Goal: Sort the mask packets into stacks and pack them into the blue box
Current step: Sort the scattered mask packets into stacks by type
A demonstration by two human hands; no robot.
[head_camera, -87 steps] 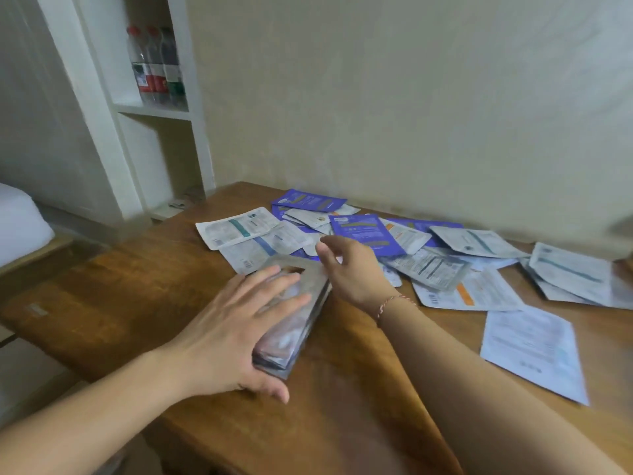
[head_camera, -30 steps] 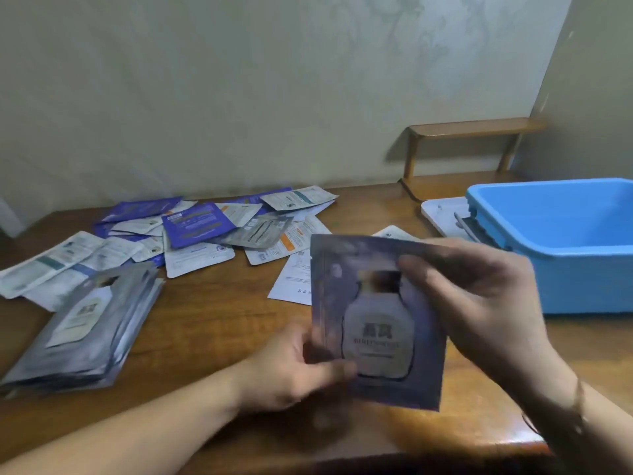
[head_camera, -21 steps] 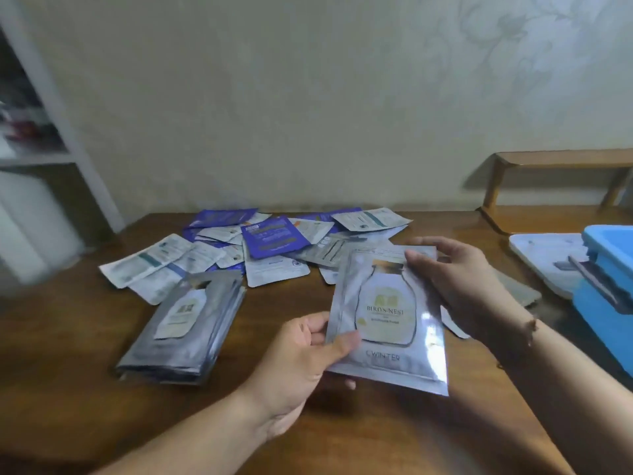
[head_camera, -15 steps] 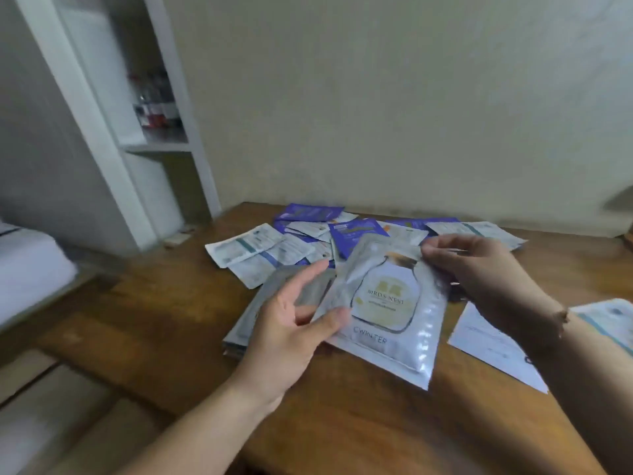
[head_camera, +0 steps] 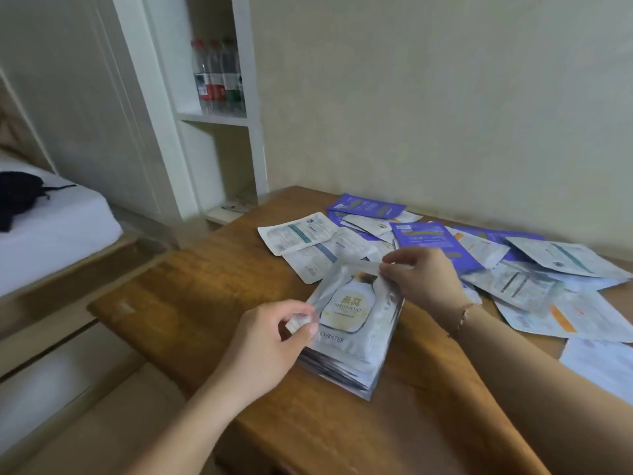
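While the left hand (head_camera: 274,341) pinches the near-left corner of the top packet (head_camera: 356,303), the right hand (head_camera: 423,279) pinches its far edge. Label reads "BIRD'S NEST" and "CWINTER", bottle graphic. It lies on the stack (head_camera: 346,368) near the table's (head_camera: 219,286) left edge. Loose purple and white packets (head_camera: 513,275) spread toward the far edge, print illegible.

A home bedroom: white-sheeted bed (head_camera: 51,221), built-in shelf (head_camera: 214,118) of water bottles (head_camera: 217,75), wooden table (head_camera: 212,289).
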